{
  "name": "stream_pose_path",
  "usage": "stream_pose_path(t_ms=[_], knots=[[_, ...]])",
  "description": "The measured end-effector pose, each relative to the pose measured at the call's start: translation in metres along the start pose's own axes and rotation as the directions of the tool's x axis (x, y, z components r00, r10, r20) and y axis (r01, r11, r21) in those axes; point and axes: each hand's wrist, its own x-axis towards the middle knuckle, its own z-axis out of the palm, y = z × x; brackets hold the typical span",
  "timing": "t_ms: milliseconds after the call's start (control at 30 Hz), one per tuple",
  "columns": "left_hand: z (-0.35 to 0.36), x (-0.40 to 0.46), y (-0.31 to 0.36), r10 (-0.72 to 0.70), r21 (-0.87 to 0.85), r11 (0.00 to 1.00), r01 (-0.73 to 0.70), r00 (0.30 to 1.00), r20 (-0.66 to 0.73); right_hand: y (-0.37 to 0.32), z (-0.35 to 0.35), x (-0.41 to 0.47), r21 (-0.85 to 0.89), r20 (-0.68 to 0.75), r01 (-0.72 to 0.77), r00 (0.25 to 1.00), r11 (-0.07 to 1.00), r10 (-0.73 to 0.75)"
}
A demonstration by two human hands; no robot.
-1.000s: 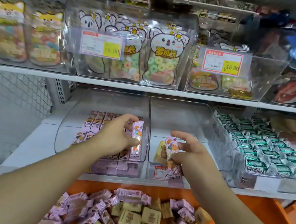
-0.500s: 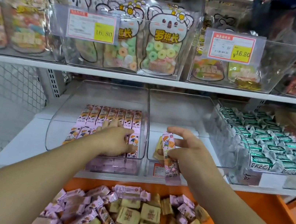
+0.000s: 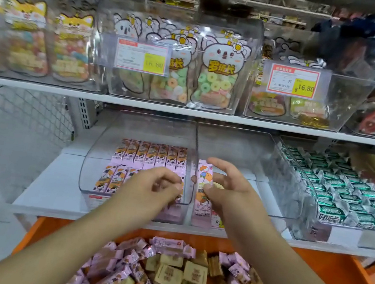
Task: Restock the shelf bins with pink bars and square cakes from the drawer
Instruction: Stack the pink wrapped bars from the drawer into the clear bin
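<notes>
A clear left bin (image 3: 92, 176) on the lower shelf holds two rows of pink bars (image 3: 152, 156). My left hand (image 3: 157, 186) hovers over the front row with its fingers curled down at the right-end bar; whether it pinches that bar is unclear. My right hand (image 3: 230, 190) pinches a pink bar (image 3: 203, 181) upright at the wall between the left bin and the nearly bare middle bin (image 3: 253, 152). A yellowish square cake (image 3: 218, 185) peeks out behind that hand. Below, the orange drawer (image 3: 356, 279) carries a mixed pile of pink bars (image 3: 165, 242) and square cakes (image 3: 195, 273).
A bin of green-wrapped snacks (image 3: 344, 198) stands right of the middle bin. The upper shelf (image 3: 186, 111) carries clear bins of candy bags (image 3: 216, 80) with price tags (image 3: 293, 81). Wire mesh (image 3: 26, 111) and bare white shelf lie at the left.
My left hand set its pink bar into the left bin, pressed it down, then drew back with curled fingers. My right hand shifted its bar slightly up and left.
</notes>
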Motion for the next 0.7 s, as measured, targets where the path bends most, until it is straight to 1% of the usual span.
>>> stream_pose_path(t_ms=[33,67,100,233,300,400,433,467,500,600,633,667,700], knots=[[0.0,-0.013,0.005,-0.065,-0.151,0.986,0.076,0.995,0.074,-0.001,0.006,-0.002,0.01,0.022,0.015,1.0,1.0,-0.016],[0.0,-0.023,0.009,-0.105,-0.25,0.959,0.137,0.985,0.138,0.0,0.013,-0.003,0.004,0.042,0.033,0.999,0.999,-0.034],[-0.002,-0.029,0.009,-0.118,-0.279,0.947,0.16,0.98,0.161,0.001,0.02,-0.005,-0.022,0.058,0.049,0.997,0.999,-0.047],[-0.022,-0.04,0.003,-0.136,-0.255,0.953,0.165,0.982,0.128,0.0,0.043,-0.01,-0.197,0.143,0.11,0.986,0.974,-0.082],[-0.035,-0.041,-0.002,-0.144,-0.237,0.957,0.166,0.984,0.107,-0.002,0.048,-0.012,-0.295,0.216,0.206,0.966,0.933,-0.145],[-0.053,-0.039,-0.011,-0.17,-0.272,0.945,0.181,0.983,0.064,-0.007,0.053,-0.011,-0.495,0.36,0.357,0.914,0.792,-0.187],[-0.058,-0.038,-0.014,-0.173,-0.279,0.943,0.183,0.983,0.06,-0.007,0.057,-0.011,-0.552,0.376,0.386,0.907,0.739,-0.193],[-0.062,-0.036,-0.018,-0.172,-0.271,0.945,0.182,0.983,0.061,-0.007,0.061,-0.01,-0.591,0.366,0.392,0.909,0.705,-0.199],[-0.066,-0.035,-0.021,-0.167,-0.243,0.954,0.178,0.984,0.062,-0.008,0.066,-0.01,-0.607,0.344,0.382,0.917,0.697,-0.204],[-0.076,-0.028,-0.027,-0.13,-0.163,0.977,0.138,0.99,0.059,-0.006,0.077,-0.003,-0.601,0.308,0.387,0.919,0.699,-0.245],[-0.08,-0.025,-0.03,-0.105,-0.112,0.988,0.108,0.994,0.029,-0.005,0.081,0.002,-0.608,0.303,0.39,0.919,0.692,-0.253],[-0.085,-0.022,-0.032,-0.07,-0.029,0.997,0.069,0.997,-0.035,-0.006,0.084,0.009,-0.615,0.287,0.385,0.922,0.689,-0.259],[-0.092,-0.019,-0.036,-0.013,0.089,0.996,0.024,0.993,-0.121,-0.006,0.089,0.019,-0.618,0.268,0.371,0.928,0.693,-0.257]])
